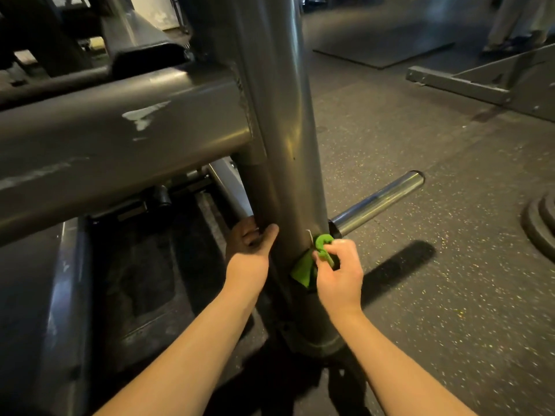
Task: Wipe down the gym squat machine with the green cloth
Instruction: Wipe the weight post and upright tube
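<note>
green cloth [303, 270]: pressed to lower right side of upright post [288, 145] of the squat machine, just below chrome peg [378, 202]; upper end bunched in fingers, rest hanging flat against the metal.
right hand [339, 271]: fingers curled tight, pinching bunched end of green cloth beside the post.
left hand [250, 247]: wrapped round left side of upright post at about the same height; thumb forward, fingers curled behind, tips hidden.
horizontal beam [120, 130]: meets post above both hands; paint scuffed.
weight plates [540, 223]: on speckled floor, far right, well apart.
</note>
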Motion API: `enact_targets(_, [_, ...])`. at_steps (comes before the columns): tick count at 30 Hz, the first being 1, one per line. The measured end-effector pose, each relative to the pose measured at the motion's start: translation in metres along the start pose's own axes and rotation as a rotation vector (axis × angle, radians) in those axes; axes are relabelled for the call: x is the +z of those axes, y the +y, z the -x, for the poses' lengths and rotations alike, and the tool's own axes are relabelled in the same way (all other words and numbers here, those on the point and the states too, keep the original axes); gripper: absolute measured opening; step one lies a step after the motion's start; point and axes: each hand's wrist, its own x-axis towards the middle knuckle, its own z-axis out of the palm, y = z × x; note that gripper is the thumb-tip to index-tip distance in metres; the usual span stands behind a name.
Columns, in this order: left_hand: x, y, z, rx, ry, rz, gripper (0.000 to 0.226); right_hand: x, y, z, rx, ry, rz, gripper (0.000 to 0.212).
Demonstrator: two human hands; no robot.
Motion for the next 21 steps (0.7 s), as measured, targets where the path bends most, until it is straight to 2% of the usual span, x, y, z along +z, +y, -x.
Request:
enact_targets(2, [0.002,0.001,0.003,0.009,0.008,0.021,0.029,-0.002,0.007,0.008,0.141,0.020,-0.020,0.024])
enact_targets(5, [0.003,-0.001,0.003,0.012,0.023,0.013,0.032,0.005,-0.006,0.002,0.193,0.064,-0.037,0.021])
enact_targets(12, [0.004,-0.004,0.002,0.066,0.056,0.013,0.051,0.008,-0.071,-0.059,-0.014,0.153,-0.220,0.018])
enact_targets(16, [0.006,-0.010,0.002,0.117,0.050,-0.026,0.048,0.011,-0.048,-0.051,-0.085,0.103,-0.198,0.024])
enact_targets(18, [0.007,-0.012,0.005,0.161,0.042,-0.030,0.048,0.008,-0.019,-0.025,-0.031,0.070,-0.136,0.026])
enact_targets(21, [0.012,-0.013,0.012,0.146,0.008,-0.007,0.058,0.002,0.003,0.004,0.174,0.070,-0.098,0.031])
